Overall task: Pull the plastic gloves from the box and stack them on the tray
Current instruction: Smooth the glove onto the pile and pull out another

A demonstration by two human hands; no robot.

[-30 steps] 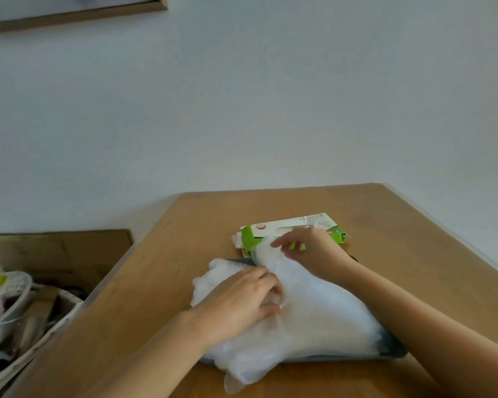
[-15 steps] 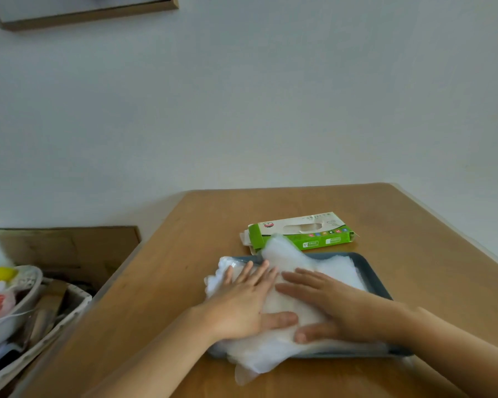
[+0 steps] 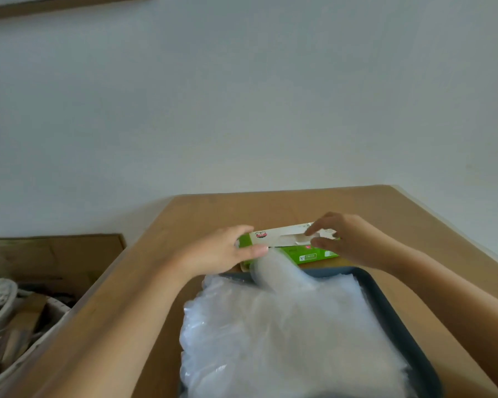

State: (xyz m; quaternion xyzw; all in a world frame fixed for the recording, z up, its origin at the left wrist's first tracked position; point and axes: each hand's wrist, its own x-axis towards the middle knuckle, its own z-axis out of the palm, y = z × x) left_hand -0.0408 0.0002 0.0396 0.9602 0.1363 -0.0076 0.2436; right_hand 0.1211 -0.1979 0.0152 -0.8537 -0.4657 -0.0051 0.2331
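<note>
One wooden table carries a dark tray heaped with clear plastic gloves, beyond which lies the green box, its left end clasped by the left hand while the right hand pinches at its opening.

The tray lies mostly hidden under the gloves, both cut off at the bottom edge.

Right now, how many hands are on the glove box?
2. The left hand grips the glove box at its left end; the right hand is at the top slot, fingers pinching there. Nothing hidden.
</note>
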